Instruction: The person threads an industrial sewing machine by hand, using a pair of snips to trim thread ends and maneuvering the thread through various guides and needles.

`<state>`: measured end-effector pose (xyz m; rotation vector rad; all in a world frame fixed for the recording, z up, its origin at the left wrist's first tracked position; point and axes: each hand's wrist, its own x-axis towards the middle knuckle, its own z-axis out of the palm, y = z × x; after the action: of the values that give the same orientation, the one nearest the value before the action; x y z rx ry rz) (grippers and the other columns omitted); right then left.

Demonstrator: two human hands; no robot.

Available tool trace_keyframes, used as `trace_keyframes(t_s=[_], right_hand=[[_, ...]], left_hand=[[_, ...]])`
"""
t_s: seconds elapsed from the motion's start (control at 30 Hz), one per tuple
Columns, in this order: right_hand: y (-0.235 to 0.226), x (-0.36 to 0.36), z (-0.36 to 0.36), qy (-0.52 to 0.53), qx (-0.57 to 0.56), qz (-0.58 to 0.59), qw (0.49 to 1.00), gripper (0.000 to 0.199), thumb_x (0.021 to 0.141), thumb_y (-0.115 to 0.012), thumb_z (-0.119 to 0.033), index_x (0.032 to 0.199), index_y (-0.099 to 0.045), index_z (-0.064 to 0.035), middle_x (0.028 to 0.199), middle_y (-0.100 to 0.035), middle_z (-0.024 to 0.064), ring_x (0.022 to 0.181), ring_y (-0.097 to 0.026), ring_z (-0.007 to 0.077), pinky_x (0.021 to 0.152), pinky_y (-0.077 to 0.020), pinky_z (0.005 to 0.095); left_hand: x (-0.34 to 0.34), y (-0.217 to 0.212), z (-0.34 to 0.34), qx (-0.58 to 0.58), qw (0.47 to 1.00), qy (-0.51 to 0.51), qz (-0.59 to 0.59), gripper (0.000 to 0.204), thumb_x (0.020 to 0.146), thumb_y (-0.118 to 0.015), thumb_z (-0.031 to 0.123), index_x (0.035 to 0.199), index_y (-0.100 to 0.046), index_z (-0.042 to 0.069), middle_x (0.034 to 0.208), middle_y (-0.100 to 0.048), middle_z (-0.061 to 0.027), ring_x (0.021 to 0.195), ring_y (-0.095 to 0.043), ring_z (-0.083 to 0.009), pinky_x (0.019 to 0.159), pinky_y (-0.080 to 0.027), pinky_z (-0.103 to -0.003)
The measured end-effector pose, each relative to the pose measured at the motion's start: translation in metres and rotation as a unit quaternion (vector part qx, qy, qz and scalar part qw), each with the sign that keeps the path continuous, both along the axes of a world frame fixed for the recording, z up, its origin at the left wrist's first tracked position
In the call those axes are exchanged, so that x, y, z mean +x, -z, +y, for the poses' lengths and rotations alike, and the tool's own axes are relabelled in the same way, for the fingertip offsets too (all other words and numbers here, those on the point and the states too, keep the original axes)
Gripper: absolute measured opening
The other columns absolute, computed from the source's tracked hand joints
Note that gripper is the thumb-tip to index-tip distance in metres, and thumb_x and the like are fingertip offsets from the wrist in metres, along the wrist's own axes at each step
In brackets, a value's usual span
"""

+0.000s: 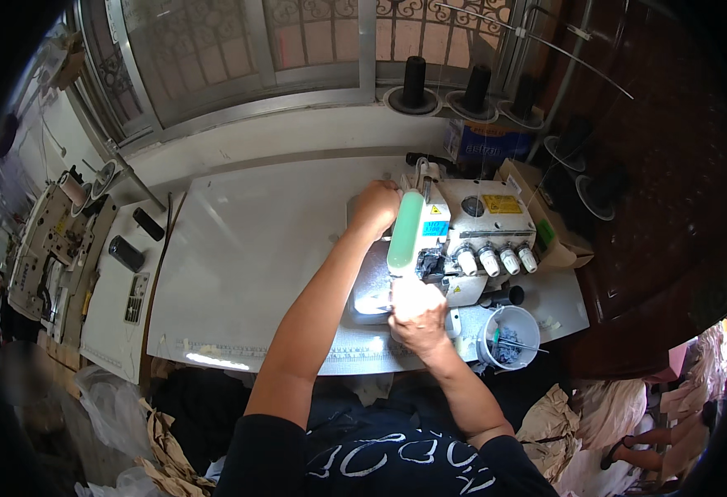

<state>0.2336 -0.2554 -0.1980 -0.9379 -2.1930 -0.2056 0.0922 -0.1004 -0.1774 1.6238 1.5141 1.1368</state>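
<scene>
Two hands [373,207] [417,315] at one overlock machine [479,224], four knobs [497,260].

A white table [247,248] stands against a pale wall under a wide window [239,50] with metal frames and an ornate grille, through which daylight falls; a bright lamp glare lies on the table near its front edge. To the left sits a second sewing machine [45,248] on its own table, and to the right a dark wooden door [670,190] rises beside thread cones [414,81] on the sill. Dark cloth [190,410], crumpled brown paper [169,451] and clear plastic bags [115,406] lie on the floor below.
</scene>
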Motion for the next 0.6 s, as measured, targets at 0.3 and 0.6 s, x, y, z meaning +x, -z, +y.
trace_keyframes(t_s=[0.3, 0.6], right_hand=[[0.000, -0.062, -0.003, -0.006, 0.015, -0.050, 0.999, 0.014, 0.068, -0.054, -0.009, 0.081, -0.055, -0.0034, 0.074, -0.049, 0.0084, 0.062, -0.054, 0.0199, 0.053, -0.0460, 0.0333], [0.003, 0.033, -0.064, -0.018, -0.306, 0.188, 0.933, 0.027, 0.071, -0.049, 0.002, 0.098, -0.053, 0.0001, 0.092, -0.056, 0.0186, 0.084, -0.056, 0.0351, 0.078, -0.0459, 0.0387]], left_hand=[[-0.013, -0.052, -0.015, -0.125, 0.990, 0.061, 0.020, 0.016, 0.080, -0.052, 0.011, 0.087, -0.063, 0.002, 0.083, -0.063, -0.0192, 0.075, -0.062, -0.0300, 0.066, -0.047, -0.036], [-0.018, 0.019, -0.097, 0.166, 0.986, 0.022, 0.015, 0.029, 0.073, -0.061, 0.001, 0.102, -0.053, 0.001, 0.100, -0.055, -0.0138, 0.090, -0.054, -0.0304, 0.083, -0.042, -0.039]])
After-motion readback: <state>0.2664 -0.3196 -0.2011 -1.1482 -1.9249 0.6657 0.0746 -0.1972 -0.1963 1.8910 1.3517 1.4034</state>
